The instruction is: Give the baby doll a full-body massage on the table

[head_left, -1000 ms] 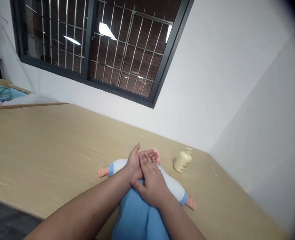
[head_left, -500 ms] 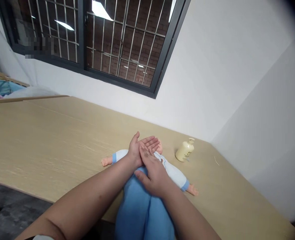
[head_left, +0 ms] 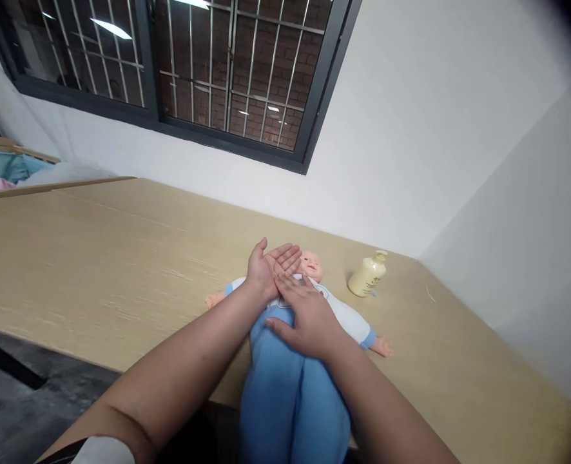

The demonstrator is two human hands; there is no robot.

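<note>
A baby doll [head_left: 348, 319] in a white top with blue cuffs and blue trousers lies face up on the table, arms spread. Above its chest, my left hand [head_left: 272, 267] is palm up with fingers stretched out, holding nothing. My right hand [head_left: 309, 319] is palm down, its fingers extended and their tips at the left palm's edge; whether they press on it I cannot tell. Both hands hide part of the doll's torso. To the right of the doll's head stands a pale yellow pump bottle [head_left: 367, 276] with dark print.
The wooden table [head_left: 145, 258] runs up to a white wall [head_left: 411, 116] and a barred window [head_left: 237, 71]. At the far left sits an open box [head_left: 63, 185] with blue and pink cloth. A thin pale strand [head_left: 430, 293] lies right of the bottle.
My right hand's fingers have slid back from over the left palm toward its edge. The doll's face shows more now. The whole view has shifted slightly.
</note>
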